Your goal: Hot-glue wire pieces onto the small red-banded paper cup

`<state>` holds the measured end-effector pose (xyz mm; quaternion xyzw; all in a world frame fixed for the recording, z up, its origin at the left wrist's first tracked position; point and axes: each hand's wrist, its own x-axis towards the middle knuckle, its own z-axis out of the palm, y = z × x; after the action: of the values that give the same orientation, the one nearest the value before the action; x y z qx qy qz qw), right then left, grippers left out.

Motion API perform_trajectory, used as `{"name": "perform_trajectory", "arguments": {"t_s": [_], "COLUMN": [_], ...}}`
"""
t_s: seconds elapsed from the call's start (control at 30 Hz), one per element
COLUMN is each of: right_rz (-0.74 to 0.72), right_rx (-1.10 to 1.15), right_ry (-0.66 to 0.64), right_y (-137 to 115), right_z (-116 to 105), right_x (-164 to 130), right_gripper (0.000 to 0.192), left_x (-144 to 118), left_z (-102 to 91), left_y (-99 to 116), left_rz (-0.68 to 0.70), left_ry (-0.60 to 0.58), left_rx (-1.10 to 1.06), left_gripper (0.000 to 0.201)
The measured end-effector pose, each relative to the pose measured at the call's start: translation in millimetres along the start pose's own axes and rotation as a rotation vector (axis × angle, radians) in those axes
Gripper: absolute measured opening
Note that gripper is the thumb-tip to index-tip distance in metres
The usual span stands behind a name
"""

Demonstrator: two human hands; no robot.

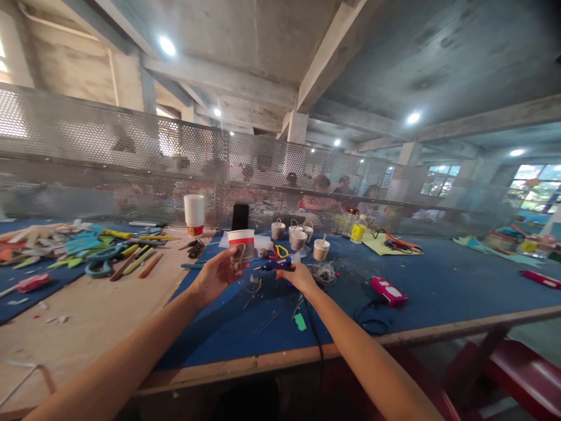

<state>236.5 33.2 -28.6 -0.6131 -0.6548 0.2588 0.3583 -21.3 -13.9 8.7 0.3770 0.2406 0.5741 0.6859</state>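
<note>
My left hand (219, 273) is closed round a small paper cup (241, 238) with a white rim and a red band. A thin, pale bent strand shows against the cup's near side, by my fingers. In my right hand (298, 277) is a dark blue hot glue gun (276, 264), its nozzle pointing left toward the cup but apart from it. A black cord (312, 333) runs from near this hand down over the table edge. Just beyond the glue gun lie yellow-and-red-handled pliers or scissors (280, 251); a tangle of grey wire (324, 273) sits to its right.
Several small cups with loop handles (298, 240) stand behind my hands. A stack of paper cups (194, 214), a dark phone (241, 217) and a yellow-labelled bottle (358, 229) are farther back. Blue scissors (103, 261) lie left, a magenta box (388, 291) right. A perforated metal screen (258, 175) crosses behind.
</note>
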Motion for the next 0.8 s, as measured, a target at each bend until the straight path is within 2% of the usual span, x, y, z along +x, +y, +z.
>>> {"name": "perform_trajectory", "arguments": {"t_s": [0.1,0.23,0.37,0.43,0.47,0.57,0.63,0.67,0.73,0.8], "right_rz": [0.041,0.048,-0.102,-0.209,-0.247,-0.179,-0.16,-0.162,-0.155,-0.166], "right_rx": [-0.213,-0.337,-0.371,-0.2,-0.049,0.526,0.749,0.787,0.786,0.765], "right_ry": [0.034,0.009,0.146,0.152,0.097,-0.299,-0.527,-0.594,-0.584,-0.457], "right_y": [1,1,-4,-13,-20,-48,-65,-72,-78,-77], "right_z": [0,-1,-1,1,3,11,18,21,27,32], "right_x": [1,-2,-6,-9,-12,-23,-31,-34,-36,-32], "right_gripper": [0.04,0.038,0.025,0.017,0.016,0.035,0.048,0.051,0.051,0.046], "left_x": [1,-1,-3,-3,-3,0,2,3,3,2], "left_z": [-1.0,-1.3,1.6,2.3,2.2,-0.1,-2.0,-2.7,-3.2,-2.5], "left_y": [-1,-2,-2,-3,-4,-7,-8,-9,-8,-8], "left_rz": [0.003,0.012,0.03,0.041,0.046,0.08,0.117,0.133,0.151,0.155], "left_ry": [-0.015,-0.009,-0.015,-0.022,-0.022,-0.031,-0.051,-0.058,-0.06,-0.053], "left_rx": [0.017,0.069,0.13,0.157,0.171,0.196,0.197,0.195,0.191,0.18], "left_gripper": [0.013,0.019,0.03,0.03,0.03,0.032,0.036,0.037,0.038,0.037]}}
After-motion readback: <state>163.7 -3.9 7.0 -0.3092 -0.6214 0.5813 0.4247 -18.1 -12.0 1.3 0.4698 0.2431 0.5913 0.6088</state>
